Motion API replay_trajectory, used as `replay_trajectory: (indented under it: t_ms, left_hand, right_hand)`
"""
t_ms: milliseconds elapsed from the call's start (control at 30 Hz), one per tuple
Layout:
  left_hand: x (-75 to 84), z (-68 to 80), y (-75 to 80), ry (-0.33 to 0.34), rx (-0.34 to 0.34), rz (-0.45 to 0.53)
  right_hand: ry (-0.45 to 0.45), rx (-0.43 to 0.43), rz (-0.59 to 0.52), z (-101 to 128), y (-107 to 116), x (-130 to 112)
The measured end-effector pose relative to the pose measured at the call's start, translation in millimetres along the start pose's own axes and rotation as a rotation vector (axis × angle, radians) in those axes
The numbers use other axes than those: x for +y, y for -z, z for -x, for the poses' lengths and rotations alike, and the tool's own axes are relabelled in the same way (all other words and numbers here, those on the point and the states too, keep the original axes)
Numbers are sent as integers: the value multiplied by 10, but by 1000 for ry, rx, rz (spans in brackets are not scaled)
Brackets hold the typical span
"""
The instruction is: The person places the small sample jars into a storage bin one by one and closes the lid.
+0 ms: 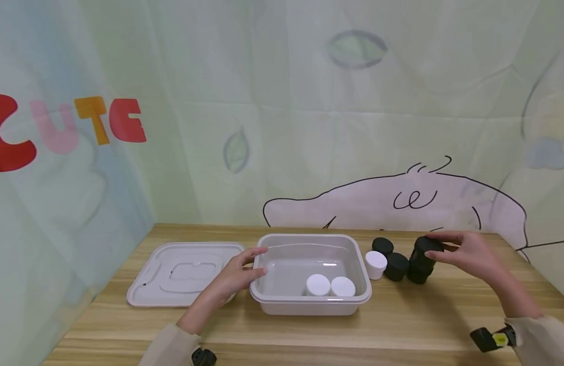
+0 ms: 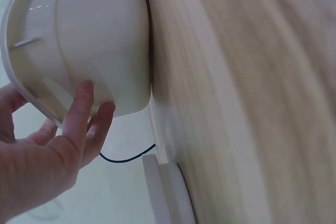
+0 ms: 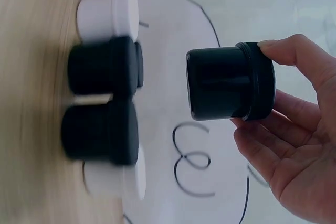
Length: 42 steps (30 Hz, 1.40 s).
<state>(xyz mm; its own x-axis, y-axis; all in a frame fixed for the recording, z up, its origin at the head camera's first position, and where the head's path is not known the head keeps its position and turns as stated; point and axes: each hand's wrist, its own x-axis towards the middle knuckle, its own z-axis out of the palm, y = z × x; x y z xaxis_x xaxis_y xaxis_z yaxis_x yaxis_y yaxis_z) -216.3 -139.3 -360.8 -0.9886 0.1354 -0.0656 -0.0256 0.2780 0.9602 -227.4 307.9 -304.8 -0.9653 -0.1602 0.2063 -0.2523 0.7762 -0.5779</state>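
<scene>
In the head view my right hand [image 1: 467, 254] holds a black lidded jar [image 1: 429, 248] between thumb and fingers. The right wrist view shows the grip at the lid of this jar [image 3: 231, 82], which is up off the table. Below and beside it stand black jars [image 3: 100, 132] and white jars [image 3: 107, 17], one white jar [image 3: 113, 179] partly hidden behind a black one. My left hand [image 1: 240, 272] grips the left rim of a whitish plastic container [image 1: 309, 307], with fingertips on its outer wall [image 2: 105, 35]. Two white-lidded jars [image 1: 318, 285] sit inside, toward the container's front right.
A flat whitish lid [image 1: 158, 284] lies on the wooden table [image 1: 309, 340] left of the container. Just right of the container stands a white jar [image 1: 375, 264] beside the black ones [image 1: 396, 267]. A printed cloth [image 1: 209, 101] hangs along the table's back edge.
</scene>
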Motion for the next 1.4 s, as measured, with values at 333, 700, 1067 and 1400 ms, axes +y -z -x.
replay_trajectory:
  t_ms: [333, 700, 1067, 1400]
  left_hand:
    - [-1, -3, 9, 5, 4, 4]
    - [-31, -28, 17, -12, -10, 32]
    - [-15, -31, 1, -11, -4, 27]
    - [-17, -29, 7, -8, 5, 15]
  right_hand:
    - [128, -14, -92, -176, -239, -415]
    - [222, -106, -264, -357, -623, -827]
    - [303, -210, -296, -439, -974, -1192]
    - [383, -257, -331, -456, -1318, -1417]
